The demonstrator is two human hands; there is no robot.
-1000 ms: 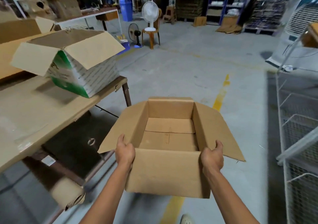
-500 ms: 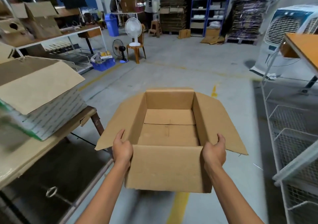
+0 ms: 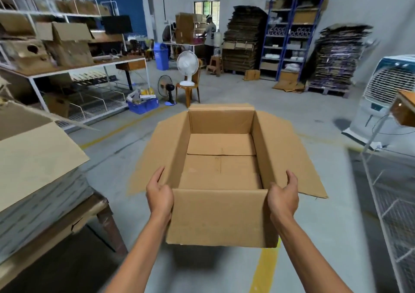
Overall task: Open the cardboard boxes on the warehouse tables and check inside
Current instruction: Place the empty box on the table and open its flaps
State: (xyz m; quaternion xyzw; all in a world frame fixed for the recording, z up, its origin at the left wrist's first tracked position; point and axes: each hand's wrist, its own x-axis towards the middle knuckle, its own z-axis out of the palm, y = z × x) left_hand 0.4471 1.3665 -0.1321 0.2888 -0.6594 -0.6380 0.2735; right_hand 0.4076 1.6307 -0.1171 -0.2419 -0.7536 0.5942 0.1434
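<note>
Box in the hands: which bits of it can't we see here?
Head view:
- Underside of the box: hidden by its own front wall.
- Fingertips of the left hand and right hand: tucked behind the box's corners.
- Second box on the table: cut off by the left edge, blurred; inside unseen.
- Far workers: too small to tell what they do.

Cardboard box (image 3: 221, 216) carried farther from the table (image 3: 67, 227), now right of its corner, printed box (image 3: 40, 202) on the table mostly past the left edge
</note>
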